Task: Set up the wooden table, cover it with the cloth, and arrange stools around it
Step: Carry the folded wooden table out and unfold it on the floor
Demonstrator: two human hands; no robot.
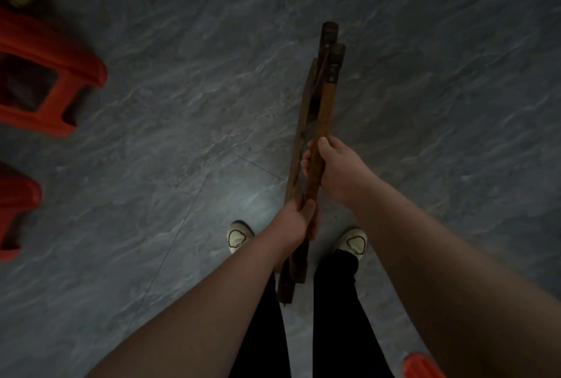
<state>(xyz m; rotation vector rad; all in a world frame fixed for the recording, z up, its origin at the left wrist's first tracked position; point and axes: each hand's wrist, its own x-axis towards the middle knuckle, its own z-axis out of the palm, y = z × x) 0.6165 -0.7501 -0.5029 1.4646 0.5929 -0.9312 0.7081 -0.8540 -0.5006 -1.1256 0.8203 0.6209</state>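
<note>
Both hands grip the folded frame (315, 122): left hand (299, 222) low, right hand (331, 168) higher. It's pointing away, so unfolding's next I guess.

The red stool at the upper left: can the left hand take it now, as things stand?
Probably not. The left hand grips the folded wooden frame, as does the right hand, and the red stool stands well off to the left across open floor.
</note>
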